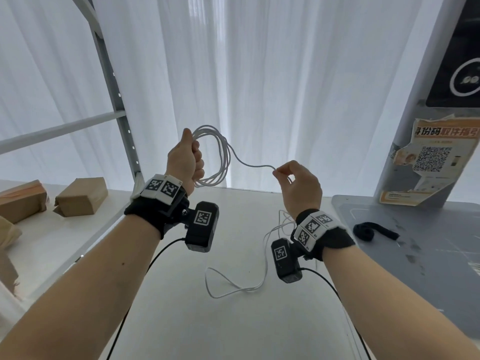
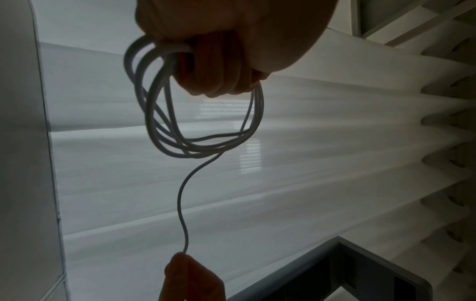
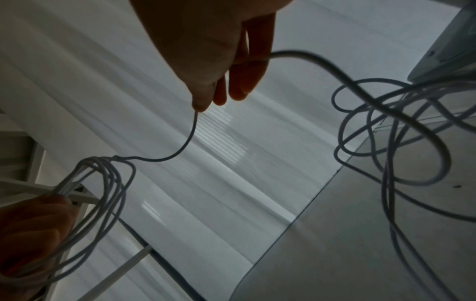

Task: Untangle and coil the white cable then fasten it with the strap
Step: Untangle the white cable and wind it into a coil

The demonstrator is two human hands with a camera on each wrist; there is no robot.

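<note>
My left hand (image 1: 191,159) is raised above the white table (image 1: 228,320) and grips a coil of several loops of the white cable (image 1: 223,157) in its fist (image 2: 219,67). From the coil (image 2: 180,142) one strand runs right to my right hand (image 1: 279,172), which pinches it between thumb and forefinger (image 3: 203,101). Past that hand the loose cable (image 1: 233,289) hangs down and lies in tangled loops (image 3: 401,142) on the table. The black strap (image 1: 371,231) lies curled on the grey mat (image 1: 428,268) at the right.
Brown paper parcels (image 1: 80,196) lie on a shelf at the left beside a grey metal rack upright (image 1: 117,100). A white kiosk post (image 1: 426,126) with a torn QR poster stands at the back right. White curtains hang behind the table.
</note>
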